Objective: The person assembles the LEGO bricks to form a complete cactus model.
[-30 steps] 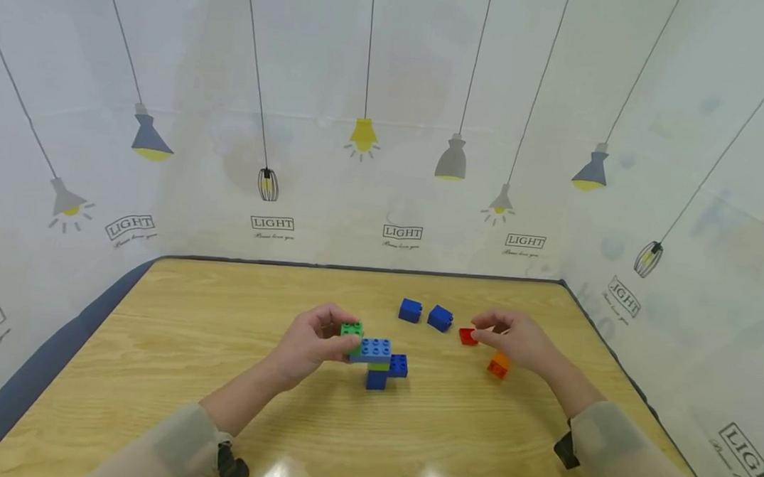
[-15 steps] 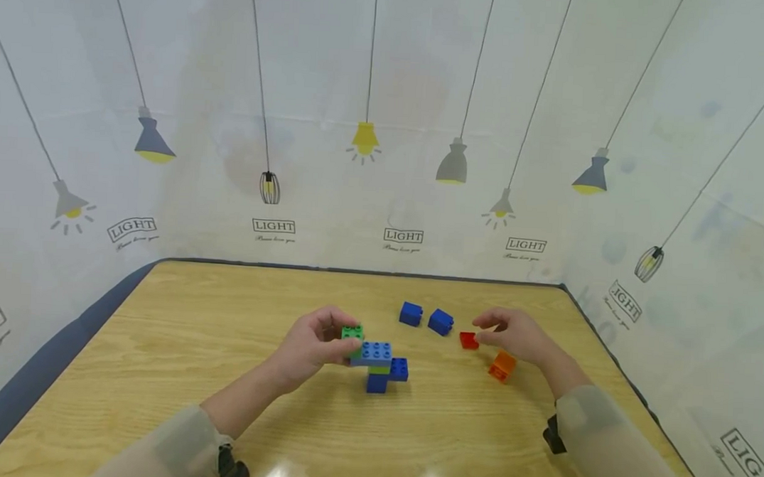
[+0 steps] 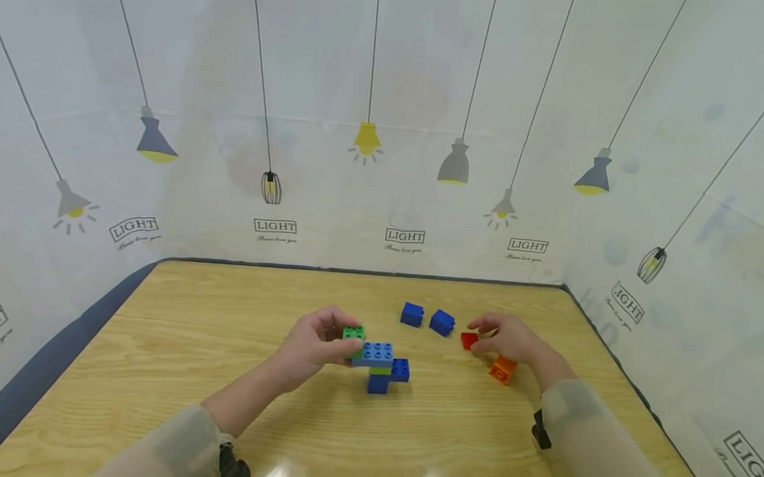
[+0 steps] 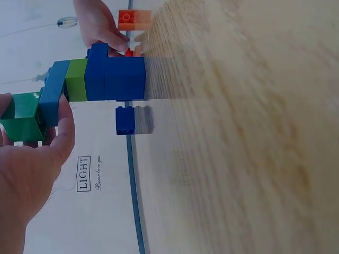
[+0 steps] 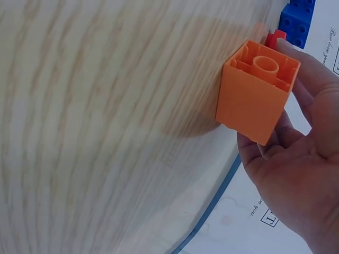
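In the head view my left hand (image 3: 316,344) pinches a green brick (image 3: 354,333) at the left end of a small stack of toy building bricks. The stack holds a light-blue long brick (image 3: 377,352), a lime-green brick (image 4: 77,79) under it, and dark-blue bricks (image 3: 378,384) at the base, one jutting right. My right hand (image 3: 512,340) has its thumb and forefinger around a small red brick (image 3: 468,340), thumb on the near side; its far side is partly hidden. An orange brick (image 5: 250,98) stands just below that hand, its hollow side showing.
Two separate dark-blue bricks, one left (image 3: 412,314) and one right (image 3: 442,322), lie behind the stack. The wooden table (image 3: 225,303) meets a pale cloth wall (image 3: 333,194) printed with hanging lamps. Each wrist carries a small black camera.
The right forearm has swung inward, and the right thumb has come down over the red brick's near side. The left hand and stack stay in place.
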`<state>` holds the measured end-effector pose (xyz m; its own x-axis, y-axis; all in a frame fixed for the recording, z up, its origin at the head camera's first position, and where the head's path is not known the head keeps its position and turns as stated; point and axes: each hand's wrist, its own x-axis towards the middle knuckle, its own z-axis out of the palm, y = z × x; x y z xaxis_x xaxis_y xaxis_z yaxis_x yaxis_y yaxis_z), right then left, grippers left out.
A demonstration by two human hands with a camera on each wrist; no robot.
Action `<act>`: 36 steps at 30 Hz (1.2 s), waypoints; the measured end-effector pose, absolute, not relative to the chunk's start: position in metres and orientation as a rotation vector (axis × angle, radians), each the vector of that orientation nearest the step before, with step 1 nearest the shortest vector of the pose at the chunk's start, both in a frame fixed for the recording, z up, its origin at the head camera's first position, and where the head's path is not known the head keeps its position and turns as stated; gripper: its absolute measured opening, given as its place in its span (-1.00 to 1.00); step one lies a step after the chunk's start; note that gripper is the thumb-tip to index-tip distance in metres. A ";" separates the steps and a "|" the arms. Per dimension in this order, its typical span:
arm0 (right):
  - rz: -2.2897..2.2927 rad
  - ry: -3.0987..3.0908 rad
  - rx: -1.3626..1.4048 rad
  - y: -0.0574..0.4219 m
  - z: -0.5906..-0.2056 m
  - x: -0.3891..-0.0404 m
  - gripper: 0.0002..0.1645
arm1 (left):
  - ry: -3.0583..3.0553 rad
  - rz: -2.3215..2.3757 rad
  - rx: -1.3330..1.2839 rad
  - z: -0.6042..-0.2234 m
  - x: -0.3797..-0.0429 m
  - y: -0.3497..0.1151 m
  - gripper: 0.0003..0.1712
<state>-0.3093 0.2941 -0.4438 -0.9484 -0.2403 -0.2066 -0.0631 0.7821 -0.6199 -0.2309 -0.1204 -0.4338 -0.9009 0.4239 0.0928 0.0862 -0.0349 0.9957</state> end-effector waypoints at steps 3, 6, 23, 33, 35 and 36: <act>-0.923 2.694 -0.202 0.292 -0.443 -0.309 -0.44 | 1.994 2.027 0.545 -0.434 -0.231 -0.121 -0.61; -0.910 2.695 -0.188 0.290 -0.443 -0.310 -0.46 | 1.993 2.026 0.546 -0.434 -0.232 -0.121 -0.61; -1.052 2.742 -0.207 0.290 -0.442 -0.307 -0.39 | 1.988 2.042 0.554 -0.434 -0.231 -0.120 -0.65; -1.140 2.758 -0.449 0.269 -0.426 -0.283 -0.38 | 1.997 2.035 0.560 -0.435 -0.232 -0.120 -0.68; -1.153 2.741 -0.523 0.264 -0.424 -0.277 -0.43 | 2.004 2.030 0.553 -0.435 -0.232 -0.120 -0.68; -1.157 2.731 -0.559 0.263 -0.423 -0.274 -0.45 | 2.005 2.028 0.551 -0.435 -0.232 -0.120 -0.68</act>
